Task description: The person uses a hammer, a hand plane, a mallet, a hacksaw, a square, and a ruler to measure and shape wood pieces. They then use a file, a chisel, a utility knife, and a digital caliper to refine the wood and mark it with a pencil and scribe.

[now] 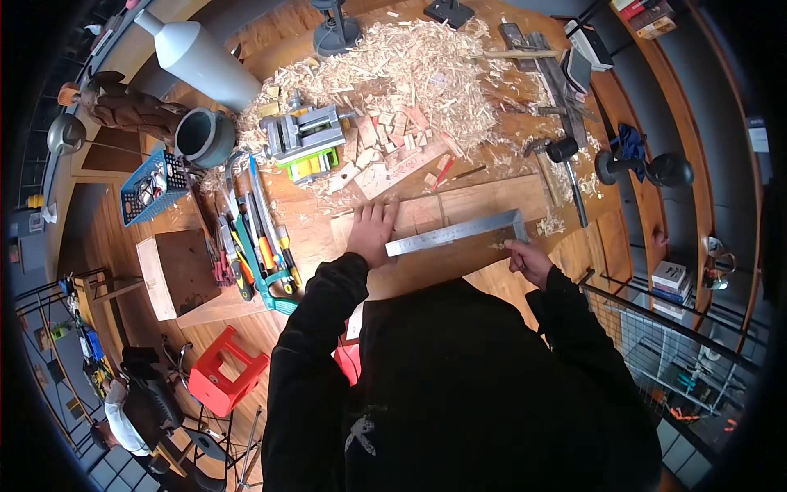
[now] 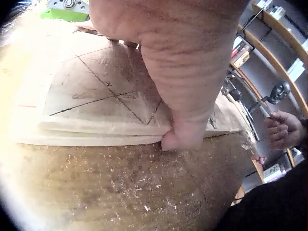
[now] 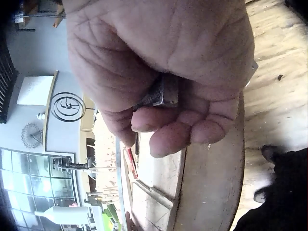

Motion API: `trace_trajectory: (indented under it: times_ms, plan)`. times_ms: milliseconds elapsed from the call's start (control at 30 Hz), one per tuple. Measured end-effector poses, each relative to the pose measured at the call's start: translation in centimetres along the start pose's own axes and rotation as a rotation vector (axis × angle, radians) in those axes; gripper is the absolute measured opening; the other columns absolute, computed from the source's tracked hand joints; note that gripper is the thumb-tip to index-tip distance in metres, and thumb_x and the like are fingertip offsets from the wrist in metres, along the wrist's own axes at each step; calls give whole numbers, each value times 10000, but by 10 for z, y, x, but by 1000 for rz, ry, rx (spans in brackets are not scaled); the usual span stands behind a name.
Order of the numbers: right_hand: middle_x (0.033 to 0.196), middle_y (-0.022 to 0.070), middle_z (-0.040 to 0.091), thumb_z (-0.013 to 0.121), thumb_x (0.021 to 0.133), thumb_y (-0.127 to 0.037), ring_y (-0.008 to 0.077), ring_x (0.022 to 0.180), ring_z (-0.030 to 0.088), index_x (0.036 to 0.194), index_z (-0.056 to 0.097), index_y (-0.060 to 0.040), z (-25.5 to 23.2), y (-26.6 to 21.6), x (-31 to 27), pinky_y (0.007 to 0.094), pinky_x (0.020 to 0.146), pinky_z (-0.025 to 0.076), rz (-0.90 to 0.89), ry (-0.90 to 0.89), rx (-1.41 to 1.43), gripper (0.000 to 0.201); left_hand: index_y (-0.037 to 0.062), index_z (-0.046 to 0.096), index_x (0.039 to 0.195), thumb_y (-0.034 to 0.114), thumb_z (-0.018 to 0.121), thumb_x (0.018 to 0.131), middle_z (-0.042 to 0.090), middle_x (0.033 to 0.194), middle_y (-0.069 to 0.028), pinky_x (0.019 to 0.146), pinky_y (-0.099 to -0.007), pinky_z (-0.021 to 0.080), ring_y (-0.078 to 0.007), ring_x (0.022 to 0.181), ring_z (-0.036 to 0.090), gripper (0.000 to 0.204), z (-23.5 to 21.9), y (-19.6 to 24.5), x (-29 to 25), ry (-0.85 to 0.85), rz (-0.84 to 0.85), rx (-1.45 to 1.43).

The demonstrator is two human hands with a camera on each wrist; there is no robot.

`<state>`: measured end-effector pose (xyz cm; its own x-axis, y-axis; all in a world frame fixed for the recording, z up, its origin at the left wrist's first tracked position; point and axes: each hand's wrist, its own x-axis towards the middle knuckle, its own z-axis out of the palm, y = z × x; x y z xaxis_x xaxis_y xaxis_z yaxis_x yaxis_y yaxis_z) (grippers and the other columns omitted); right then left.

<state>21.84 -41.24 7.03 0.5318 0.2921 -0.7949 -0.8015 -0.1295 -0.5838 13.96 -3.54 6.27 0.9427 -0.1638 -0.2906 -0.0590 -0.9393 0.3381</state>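
Note:
A wooden board [image 1: 492, 201] lies along the front of the workbench; crossing dark lines mark its face in the left wrist view. My left hand [image 1: 371, 234] rests on its left part, fingers spread over the top. The left thumb [image 2: 182, 137] is against the board's front edge. My right hand [image 1: 531, 262] holds a metal try square [image 1: 451, 233] at its right end. The graduated blade reaches left over the bench's front edge toward my left hand. From the right wrist, the square's stock [image 3: 167, 92] shows between curled fingers and palm.
Beyond the board are a red pencil [image 1: 443, 170], small wood offcuts [image 1: 393, 131] and a heap of shavings [image 1: 410, 66]. A vise [image 1: 307, 131] stands behind at left, near saws and chisels [image 1: 254, 238]. A hammer [image 1: 571, 168] lies at right. A red stool [image 1: 225, 373] stands on the floor.

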Motion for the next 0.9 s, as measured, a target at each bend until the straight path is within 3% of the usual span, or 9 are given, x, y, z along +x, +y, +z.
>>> trace_trajectory:
  times_ms: [300, 367, 433, 467, 567, 633, 733, 800, 900]
  plan:
    - [460, 23, 419, 638, 916, -184, 176, 406, 454, 661, 477, -105, 46, 7, 10, 309, 459, 398, 27, 46, 60, 312, -30, 260, 1456, 353, 873, 537, 346, 1435, -269, 1144, -497, 244, -437, 1334, 325, 1169, 0, -45, -45, 314, -11, -303]
    - [464, 18, 419, 628, 924, -200, 172, 412, 453, 670, 477, -114, 49, 16, 19, 303, 454, 390, 48, 6, 56, 308, -62, 361, 1395, 352, 864, 553, 402, 1386, -288, 1101, -475, 329, -436, 1282, 400, 1065, -4, -59, -65, 364, -40, -340]
    - [474, 14, 426, 622, 929, -224, 167, 428, 465, 655, 472, -122, 66, 23, 26, 301, 446, 380, 70, -40, 65, 329, -45, 450, 1329, 294, 876, 567, 528, 1242, -237, 962, -433, 458, -371, 1122, 542, 937, 8, -72, -80, 356, -150, -401]
    - [488, 11, 437, 622, 931, -251, 166, 445, 486, 649, 473, -125, 77, 27, 30, 299, 445, 381, 52, -55, 65, 343, -47, 550, 1219, 267, 843, 668, 610, 1022, -195, 820, -389, 519, -325, 906, 623, 698, 14, -76, -84, 453, -102, -339]
    - [497, 5, 438, 621, 934, -262, 166, 454, 497, 674, 474, -128, 98, 37, 44, 299, 453, 395, 118, -92, 58, 328, -68, 590, 1150, 230, 786, 776, 626, 874, -172, 755, -353, 529, -297, 782, 634, 517, 26, -70, -89, 289, -362, -742]
    - [515, 10, 480, 631, 926, -274, 166, 468, 525, 750, 529, -111, 111, 40, 49, 290, 464, 418, 113, -87, 40, 261, -79, 613, 1100, 206, 747, 835, 646, 813, -152, 692, -322, 526, -235, 704, 627, 411, 43, -71, -89, 366, -329, -642]
    - [620, 73, 583, 635, 905, -347, 240, 586, 609, 934, 581, -70, 128, 41, 47, 343, 563, 465, 3, 186, -421, 284, -49, 624, 1100, 186, 733, 829, 671, 864, -193, 704, -347, 532, -254, 742, 660, 375, 56, -71, -88, 458, -520, -846]
    - [821, 174, 661, 659, 871, -332, 344, 779, 657, 1124, 538, -25, 113, 62, 65, 417, 708, 509, -469, 267, -946, 415, -51, 626, 1093, 193, 735, 837, 667, 816, -137, 687, -318, 521, -179, 713, 618, 369, 60, -76, -88, 424, -561, -916]
    - [951, 240, 652, 661, 858, -296, 417, 922, 629, 1165, 497, 0, 124, 43, 47, 462, 818, 492, -359, 244, -936, 457, -47, 634, 1052, 181, 726, 835, 661, 796, -125, 673, -313, 516, -175, 692, 613, 329, 58, -76, -87, 427, -630, -847]
